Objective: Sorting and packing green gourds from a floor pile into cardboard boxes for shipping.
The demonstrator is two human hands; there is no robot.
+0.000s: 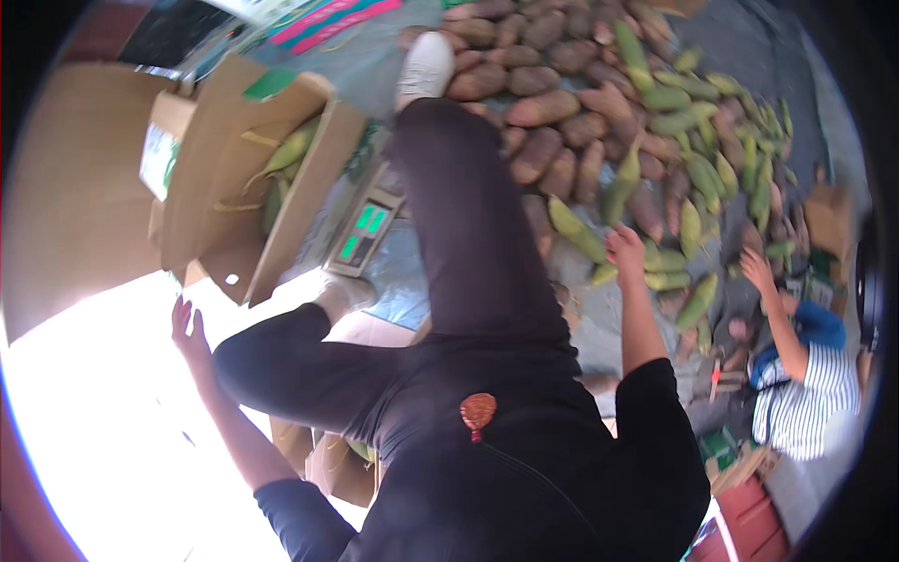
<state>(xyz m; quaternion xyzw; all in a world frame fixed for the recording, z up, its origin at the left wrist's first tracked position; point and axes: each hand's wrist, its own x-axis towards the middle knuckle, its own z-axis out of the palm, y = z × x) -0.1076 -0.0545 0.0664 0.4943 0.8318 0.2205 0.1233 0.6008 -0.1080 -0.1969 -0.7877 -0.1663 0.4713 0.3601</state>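
Note:
My left hand [192, 339] is raised at the left with its fingers apart, holding nothing, below a tall cardboard box [314, 183]. Inside that box lie long green vegetables [298, 145] with pointed ends. On the right, my right hand [626, 255] reaches over a heap of similar green vegetables [698, 178]. Its fingers are loosely bent, slightly blurred, with nothing visible in them. Close to its fingertips are one green vegetable [622, 187] and another [576, 231]; whether it touches either, I cannot tell. Thick reddish-brown vegetables [543, 108] cover the floor beyond.
A scale with a lit green display [363, 231] stands beside the box, near my feet. At the right, another person in a striped shirt [810, 398] reaches a hand [757, 270] toward the heap. A brown carton [829, 220] stands at the far right. Glare whitens the lower left.

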